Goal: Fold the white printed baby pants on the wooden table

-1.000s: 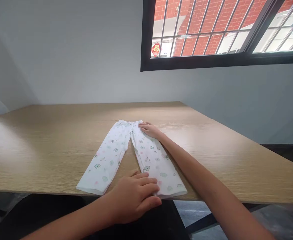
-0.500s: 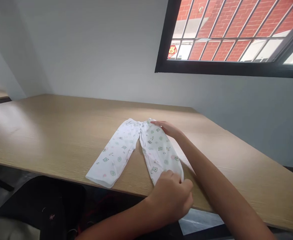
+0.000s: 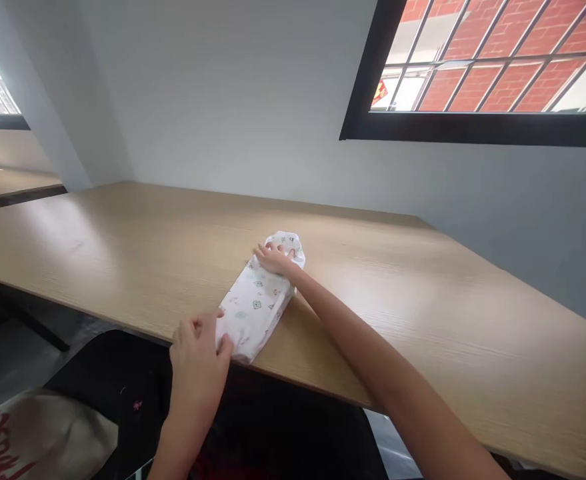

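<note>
A pair of small white trousers [image 3: 255, 303] with a print of little green and pink figures lies folded lengthwise on the wooden table [image 3: 137, 267], one leg over the other. The hems reach the table's front edge, and the waistband points away from me. My right hand [image 3: 277, 260] rests open on the waist end, fingers spread over the cloth. Beside the hems at the near left is my left hand [image 3: 200, 353], its thumb and fingers apart at the cloth's edge. It appears to touch the fabric without gripping it.
A grey wall and a barred window [image 3: 473, 127] stand behind the table. Below the front edge are a black chair [image 3: 107, 360] and a pale cloth bag [image 3: 67, 433] with red marks. Another table [image 3: 13, 183] is at the far left, with part of a person's hand there.
The right-hand trouser leg has been folded over onto the left one. My left hand has moved left from that leg's hem and opened; my right hand has shifted left along the waist.
</note>
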Available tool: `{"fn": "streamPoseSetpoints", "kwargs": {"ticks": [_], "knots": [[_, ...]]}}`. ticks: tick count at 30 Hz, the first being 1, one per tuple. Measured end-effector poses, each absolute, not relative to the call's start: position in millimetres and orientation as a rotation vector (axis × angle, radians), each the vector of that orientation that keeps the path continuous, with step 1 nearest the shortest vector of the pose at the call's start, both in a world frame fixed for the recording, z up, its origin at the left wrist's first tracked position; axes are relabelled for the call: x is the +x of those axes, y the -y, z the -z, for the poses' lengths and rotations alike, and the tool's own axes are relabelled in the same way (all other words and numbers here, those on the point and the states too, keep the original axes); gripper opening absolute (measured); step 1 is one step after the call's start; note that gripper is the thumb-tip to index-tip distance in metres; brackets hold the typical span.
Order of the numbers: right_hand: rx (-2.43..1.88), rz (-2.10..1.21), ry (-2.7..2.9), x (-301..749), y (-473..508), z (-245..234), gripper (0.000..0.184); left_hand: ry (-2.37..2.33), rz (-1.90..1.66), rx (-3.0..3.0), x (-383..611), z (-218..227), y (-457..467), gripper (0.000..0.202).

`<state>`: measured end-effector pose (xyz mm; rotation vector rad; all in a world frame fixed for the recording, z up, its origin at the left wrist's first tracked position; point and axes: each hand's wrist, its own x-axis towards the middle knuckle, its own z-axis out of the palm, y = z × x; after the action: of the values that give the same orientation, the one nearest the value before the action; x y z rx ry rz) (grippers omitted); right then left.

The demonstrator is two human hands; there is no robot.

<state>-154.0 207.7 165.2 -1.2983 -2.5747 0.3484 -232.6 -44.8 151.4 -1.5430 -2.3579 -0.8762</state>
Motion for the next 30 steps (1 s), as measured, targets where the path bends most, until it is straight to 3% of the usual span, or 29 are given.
{"fn": "streamPoseSetpoints", "kwargs": {"ticks": [2,7,14,17,20,22,26,30], "knots": [[-1.284,-0.294,2.607,-153,-205,-151,0.046,2.199,0.729,-1.599,-229,-143,44,0.030],[-1.181,-0.289,2.720,-117,-217,-149,0.049,1.965,0.720,-2.011,-196,-142,49,0.031],[-1.035,-0.989,2.561,-51,-173,-184,0.054,1.585,0.559,-2.671,-187,-174,1,0.026],[-0.925,-1.070,2.492,-45,-145,-187,0.052,1.549,0.494,-2.770,-197,-186,-66,0.030],[-0.863,-0.917,2.590,-53,-144,-177,0.051,1.536,0.489,-2.776,-202,-185,-116,0.042],[-0.848,-0.643,2.764,-60,-162,-166,0.050,1.514,0.483,-2.771,-200,-177,-120,0.044],[-0.990,-0.162,2.913,-75,-215,-149,0.049,1.441,0.406,-2.834,-192,-159,-53,0.046],[-1.155,-0.041,2.803,-89,-245,-147,0.052,1.286,0.330,-3.014,-195,-152,36,0.060]]}}
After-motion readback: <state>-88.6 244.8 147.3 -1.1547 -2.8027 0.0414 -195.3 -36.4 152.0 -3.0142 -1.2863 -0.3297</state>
